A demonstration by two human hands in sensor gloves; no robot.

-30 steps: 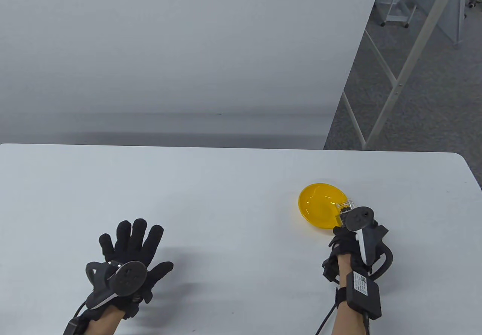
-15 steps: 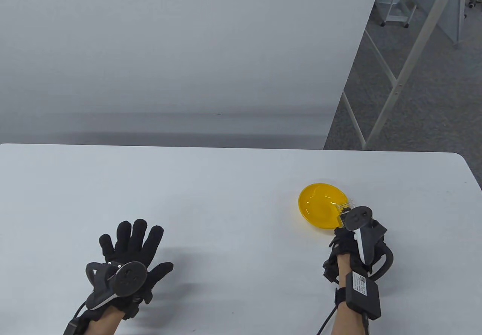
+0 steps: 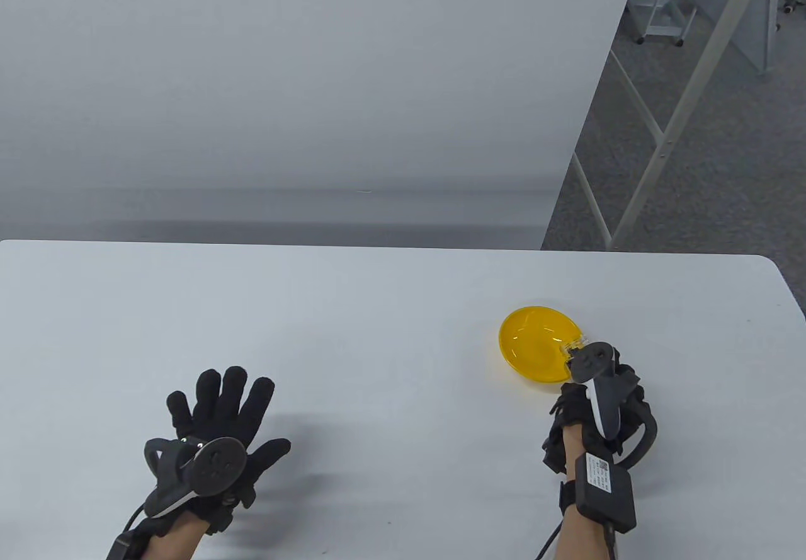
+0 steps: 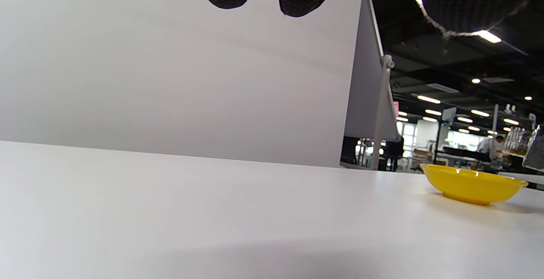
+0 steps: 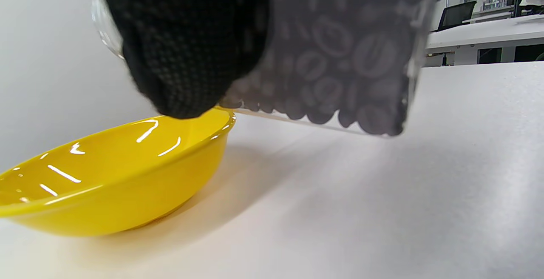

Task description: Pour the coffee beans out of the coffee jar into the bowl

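A shallow yellow bowl (image 3: 532,344) sits on the white table at the right; it looks empty. It also shows in the left wrist view (image 4: 472,183) and the right wrist view (image 5: 110,177). My right hand (image 3: 582,396) grips a clear coffee jar (image 3: 573,347) with a bean-patterned label (image 5: 340,53), held above the table and tilted with its mouth over the bowl's near right rim. The tracker hides most of the jar in the table view. My left hand (image 3: 217,418) rests flat on the table at the left, fingers spread, holding nothing.
The white table (image 3: 378,308) has its far edge against a grey wall panel and a rounded right corner (image 3: 777,270). Beyond it stand a metal frame (image 3: 667,138) and carpeted floor.
My right hand has rolled to the left, tipping the jar further over the bowl's rim. The left hand has not moved.
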